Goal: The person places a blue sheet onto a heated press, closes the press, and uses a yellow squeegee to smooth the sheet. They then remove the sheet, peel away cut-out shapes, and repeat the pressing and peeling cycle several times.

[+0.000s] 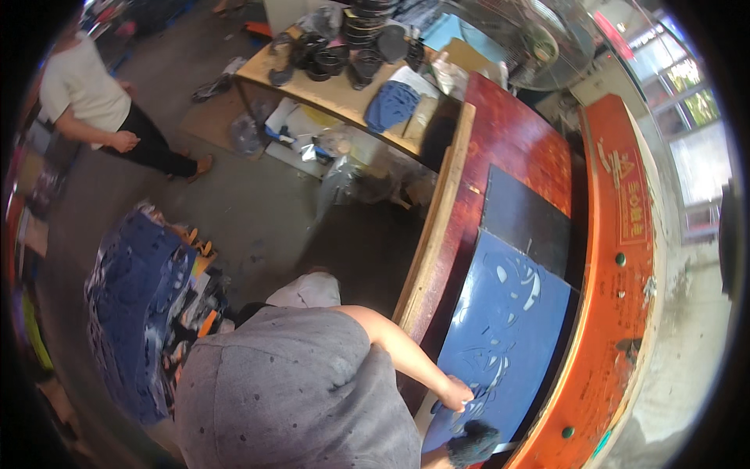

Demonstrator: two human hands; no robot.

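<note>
A blue sheet with curved slits and cut-out holes lies on the machine bed in front of me. Pale patches show through several holes. My bare left hand rests at the sheet's near edge, fingers pinched together; a small pale bit shows at the fingertips, too small to name. Close beside it, lower in the view, my right hand wears a dark glove and lies over the sheet's lower part. Its fingers blend into the dark fabric, so their pose is unclear. A dark flat panel adjoins the sheet's far end.
An orange machine beam with green buttons runs along the right. Beyond the dark panel extends a reddish board with a wooden edge. A table holds black rolls and parts. Blue scrap sheets are piled left; another person stands beyond.
</note>
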